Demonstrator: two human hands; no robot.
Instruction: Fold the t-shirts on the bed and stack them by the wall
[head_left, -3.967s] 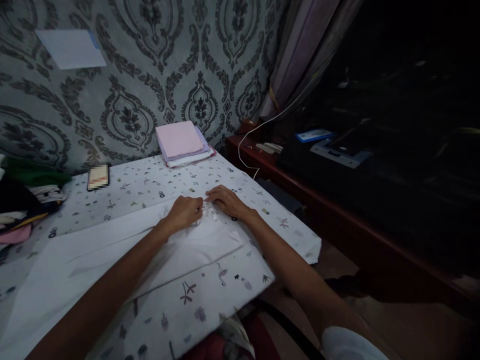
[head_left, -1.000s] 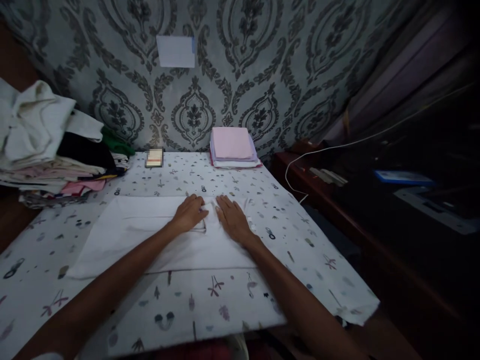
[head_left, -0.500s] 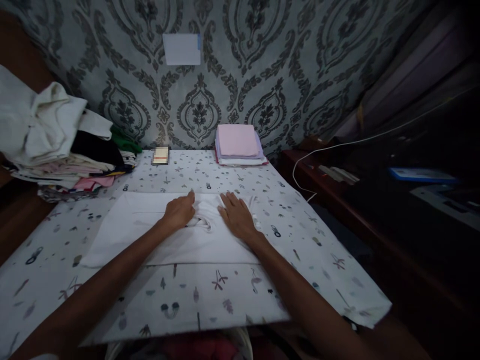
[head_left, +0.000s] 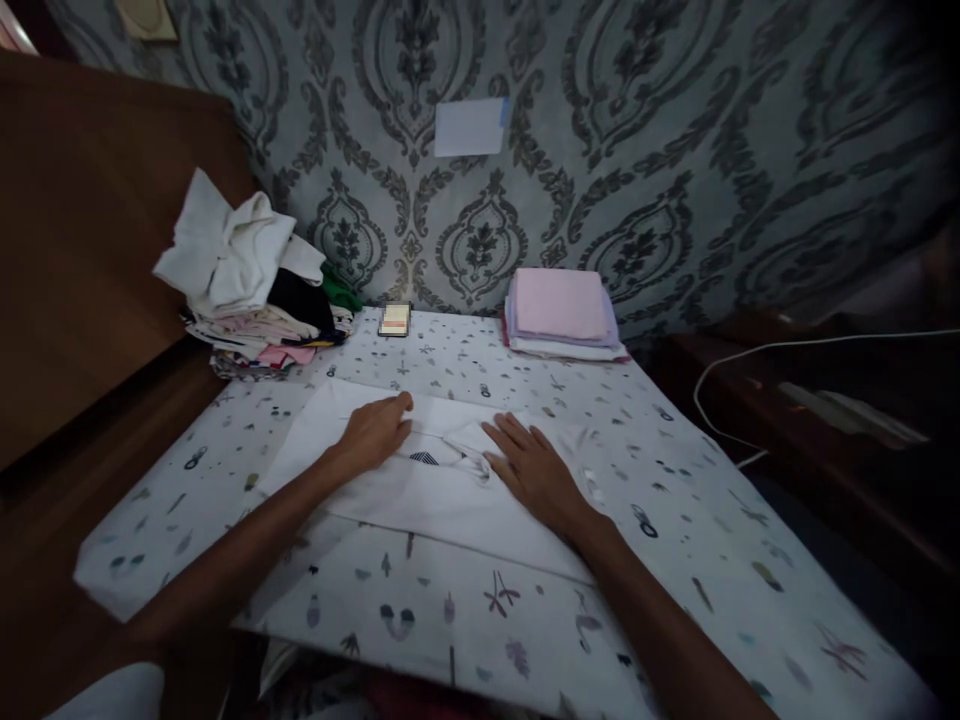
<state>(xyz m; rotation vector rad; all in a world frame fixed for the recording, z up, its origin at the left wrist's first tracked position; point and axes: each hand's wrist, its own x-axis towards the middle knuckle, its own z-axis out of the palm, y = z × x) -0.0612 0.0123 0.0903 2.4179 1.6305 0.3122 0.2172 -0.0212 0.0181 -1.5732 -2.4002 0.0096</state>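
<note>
A white shirt point(head_left: 450, 510) lies folded lengthwise on the table, with its neck opening and a small dark striped patch showing near the middle. My left hand point(head_left: 376, 434) is on the shirt left of the opening, its fingers curled and pressed together on the cloth near the upper edge. To the right of the opening, my right hand point(head_left: 534, 470) rests flat on the shirt with its fingers stretched out. The palm sides of both hands are hidden.
A patterned white cloth point(head_left: 397, 580) covers the table. Piled clothes point(head_left: 255, 290) stand at the back left, a phone point(head_left: 394, 320) lies near the wall, and a neat stack of folded cloths point(head_left: 561, 310) sits at the back right. A white cable point(head_left: 705, 385) runs along the right side.
The view has turned left, so everything appears further right. More of the neck opening and the striped patch now show between my hands, which remain on the shirt.
</note>
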